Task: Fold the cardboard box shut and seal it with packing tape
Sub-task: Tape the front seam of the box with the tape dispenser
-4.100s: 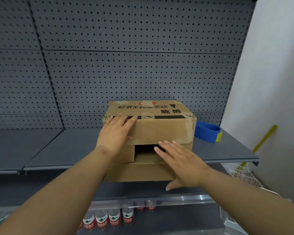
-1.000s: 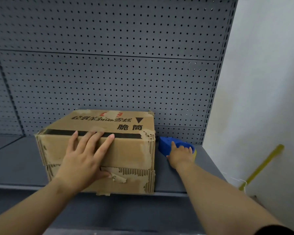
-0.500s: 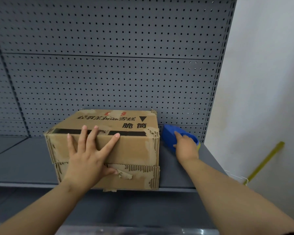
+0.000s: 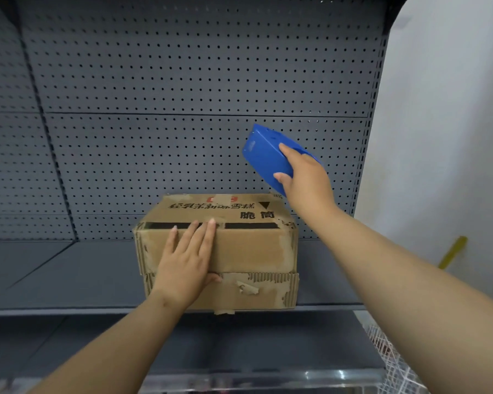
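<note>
The cardboard box (image 4: 248, 251) sat at the front edge of a grey metal shelf (image 4: 69, 274), its near face towards the camera. The two flaps of that face were folded in and met along a horizontal seam with torn, corrugated edges. Black printed characters and a black band ran across the top.

The left grip (image 4: 187, 263) lay flat on the near face, grasping nothing: its fingers were straight and close together, the fingertips reached the top edge, and the thumb sat at the seam.

The right grip (image 4: 305, 180) was grasping a blue tape dispenser (image 4: 264, 155), with fingers over its top and thumb under its lower side. The dispenser was in the air, above and to the right of the box and clear of it.

A grey pegboard panel (image 4: 182, 81) stood behind the shelf, with a white wall (image 4: 444, 109) to the right. A yellow stick-like object (image 4: 453, 251) leaned there, too blurred to identify.
</note>
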### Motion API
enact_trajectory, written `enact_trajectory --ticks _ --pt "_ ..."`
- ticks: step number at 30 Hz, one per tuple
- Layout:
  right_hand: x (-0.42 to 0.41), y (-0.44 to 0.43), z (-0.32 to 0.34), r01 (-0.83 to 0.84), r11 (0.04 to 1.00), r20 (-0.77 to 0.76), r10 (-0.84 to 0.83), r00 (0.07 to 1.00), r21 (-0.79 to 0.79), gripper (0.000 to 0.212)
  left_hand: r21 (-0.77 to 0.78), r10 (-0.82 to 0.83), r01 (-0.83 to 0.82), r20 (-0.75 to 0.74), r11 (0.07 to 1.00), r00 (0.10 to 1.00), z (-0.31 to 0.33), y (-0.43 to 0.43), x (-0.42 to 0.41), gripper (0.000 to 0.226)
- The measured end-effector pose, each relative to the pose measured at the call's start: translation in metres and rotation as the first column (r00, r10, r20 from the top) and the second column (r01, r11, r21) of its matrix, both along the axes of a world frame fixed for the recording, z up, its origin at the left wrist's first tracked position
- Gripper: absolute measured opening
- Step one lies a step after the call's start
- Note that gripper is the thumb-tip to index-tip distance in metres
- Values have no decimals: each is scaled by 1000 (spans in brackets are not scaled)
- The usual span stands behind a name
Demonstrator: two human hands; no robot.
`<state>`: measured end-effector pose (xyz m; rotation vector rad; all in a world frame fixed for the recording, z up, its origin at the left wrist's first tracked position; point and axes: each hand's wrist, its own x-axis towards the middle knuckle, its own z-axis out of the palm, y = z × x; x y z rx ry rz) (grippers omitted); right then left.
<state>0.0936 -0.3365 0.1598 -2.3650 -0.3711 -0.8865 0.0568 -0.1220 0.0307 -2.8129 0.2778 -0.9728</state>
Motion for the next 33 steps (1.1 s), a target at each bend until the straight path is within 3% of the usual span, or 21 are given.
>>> enact_trajectory --ticks 5,10,17,21,27,33 --pt "-45 50 3 -140 990 38 140 989 10 55 -8 -44 43 -44 999 998 0 21 -2 116" --pt "-75 83 -11 -206 978 31 207 978 -21 56 -111 56 -72 -140 991 989 5 30 -6 97" --pt "-96 95 -40 -219 975 -2 219 976 -44 57 -73 -57 52 -65 996 996 3 45 -3 94" --pt "-102 91 -56 -208 978 -24 207 978 -24 57 -195 -186 175 -41 965 982 -3 45 1 87" --pt "-112 74 -81 -202 979 -77 200 977 -27 55 -239 -15 5 -42 971 999 -8 58 -3 88" --pt "-120 55 -114 -248 962 -152 230 961 -113 55 -217 -107 100 -19 971 994 -12 69 0 102"
